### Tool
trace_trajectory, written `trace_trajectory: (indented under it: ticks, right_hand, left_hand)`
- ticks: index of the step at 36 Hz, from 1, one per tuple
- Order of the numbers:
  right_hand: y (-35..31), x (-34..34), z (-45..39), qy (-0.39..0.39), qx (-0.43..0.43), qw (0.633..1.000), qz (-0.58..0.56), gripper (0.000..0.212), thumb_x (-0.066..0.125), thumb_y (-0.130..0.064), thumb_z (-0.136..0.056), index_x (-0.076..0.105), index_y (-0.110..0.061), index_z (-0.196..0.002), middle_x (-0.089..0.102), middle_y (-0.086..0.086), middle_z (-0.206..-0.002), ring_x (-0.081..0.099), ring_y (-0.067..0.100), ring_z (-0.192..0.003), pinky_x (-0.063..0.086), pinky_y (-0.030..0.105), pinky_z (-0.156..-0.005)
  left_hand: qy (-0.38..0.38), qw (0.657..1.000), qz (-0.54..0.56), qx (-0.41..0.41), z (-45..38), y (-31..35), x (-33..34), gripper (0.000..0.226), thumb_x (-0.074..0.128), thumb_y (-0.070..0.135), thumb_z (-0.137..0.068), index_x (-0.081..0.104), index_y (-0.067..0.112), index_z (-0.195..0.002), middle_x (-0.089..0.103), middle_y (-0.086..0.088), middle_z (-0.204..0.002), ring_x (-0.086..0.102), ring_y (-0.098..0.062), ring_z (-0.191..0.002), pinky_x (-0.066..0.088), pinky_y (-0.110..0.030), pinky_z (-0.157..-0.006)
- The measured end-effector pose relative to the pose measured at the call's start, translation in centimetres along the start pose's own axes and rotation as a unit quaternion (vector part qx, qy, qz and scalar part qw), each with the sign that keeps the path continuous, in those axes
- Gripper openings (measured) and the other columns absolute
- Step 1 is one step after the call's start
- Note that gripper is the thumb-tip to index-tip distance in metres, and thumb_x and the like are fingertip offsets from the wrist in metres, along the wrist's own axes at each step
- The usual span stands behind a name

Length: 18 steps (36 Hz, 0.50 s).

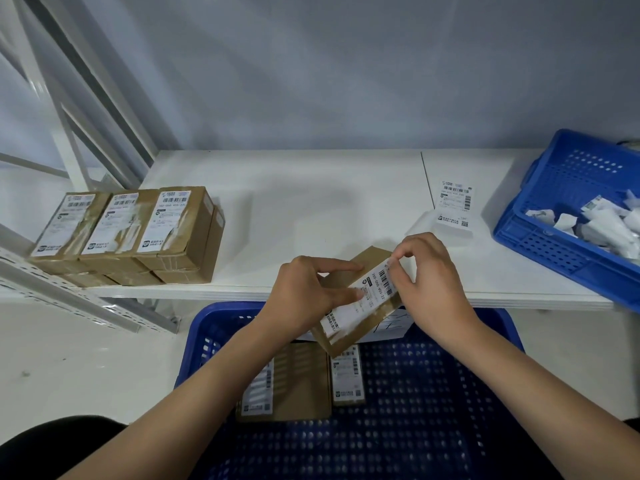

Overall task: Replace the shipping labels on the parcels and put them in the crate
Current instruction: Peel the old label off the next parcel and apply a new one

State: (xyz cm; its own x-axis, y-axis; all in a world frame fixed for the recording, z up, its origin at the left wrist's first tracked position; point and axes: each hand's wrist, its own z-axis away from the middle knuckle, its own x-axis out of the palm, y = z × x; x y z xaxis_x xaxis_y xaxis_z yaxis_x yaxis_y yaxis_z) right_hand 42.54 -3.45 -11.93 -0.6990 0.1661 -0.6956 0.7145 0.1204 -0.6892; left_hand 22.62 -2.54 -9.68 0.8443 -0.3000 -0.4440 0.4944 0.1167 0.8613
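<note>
Holding a brown parcel [358, 299] tilted above the near blue crate [450, 393], left hand [308, 292] curled round its side with the thumb pressed on the white label [367, 299]. Pinching that label's upper corner between thumb and forefinger of the right hand [429, 271]. Lying flat in the crate below, two labelled parcels [294, 382]; stacked on the white table [311, 202] at left, more labelled parcels [131, 230]; at right, loose labels [453, 206] beside a second blue crate [571, 209] of crumpled paper.

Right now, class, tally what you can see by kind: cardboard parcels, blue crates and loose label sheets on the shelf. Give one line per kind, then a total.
Parcels: 6, with 3 stacked on the shelf, 1 in the hands, 2 in the near crate
Blue crates: 2
Loose label sheets: 2
Total: 10
Boxes under the stack are not counted.
</note>
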Motion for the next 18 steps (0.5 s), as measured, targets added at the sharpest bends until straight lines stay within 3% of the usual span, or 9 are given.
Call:
trace_trajectory:
  ticks: [4,10,14,18]
  right_hand:
    - [0.2,0.2,0.0,0.006,-0.024,0.999,0.022,0.01,0.061,-0.011,-0.095,0.058,-0.017,-0.089,0.052,-0.003,-0.103,0.045,0.009,-0.103,0.041,0.029,-0.092]
    - [0.1,0.3,0.3,0.021,-0.069,0.996,0.058,0.006,0.063,-0.009,-0.093,0.058,-0.012,-0.091,0.05,-0.003,-0.101,0.042,0.008,-0.098,0.038,0.029,-0.09]
    - [-0.3,0.1,0.3,0.02,-0.082,0.995,0.054,0.007,0.058,-0.019,-0.094,0.059,-0.013,-0.097,0.05,-0.005,-0.102,0.043,0.006,-0.096,0.031,0.013,-0.087]
    - [0.0,-0.2,-0.1,0.007,-0.039,0.999,0.01,0.017,0.066,-0.023,-0.095,0.059,-0.016,-0.108,0.052,-0.008,-0.106,0.044,0.0,-0.097,0.033,0.001,-0.085]
  left_hand:
    - [0.001,1.0,0.011,-0.005,-0.1,0.0,0.0,0.037,0.088,0.026,-0.078,0.077,0.038,-0.111,0.075,0.008,-0.095,0.073,-0.002,-0.076,0.061,-0.023,-0.062]
    - [0.03,0.999,0.025,-0.004,-0.4,-0.5,-0.3,0.034,0.086,0.028,-0.08,0.076,0.038,-0.112,0.074,0.009,-0.111,0.073,-0.003,-0.08,0.062,-0.027,-0.068]
    - [0.056,0.998,0.039,-0.016,-0.8,-0.7,-1.0,0.034,0.088,0.029,-0.079,0.076,0.042,-0.108,0.074,0.01,-0.114,0.073,-0.003,-0.079,0.064,-0.033,-0.071]
    - [0.038,0.998,0.046,-0.014,-0.7,-0.4,-0.8,0.034,0.089,0.027,-0.077,0.077,0.042,-0.105,0.076,0.012,-0.107,0.073,-0.005,-0.076,0.064,-0.034,-0.068]
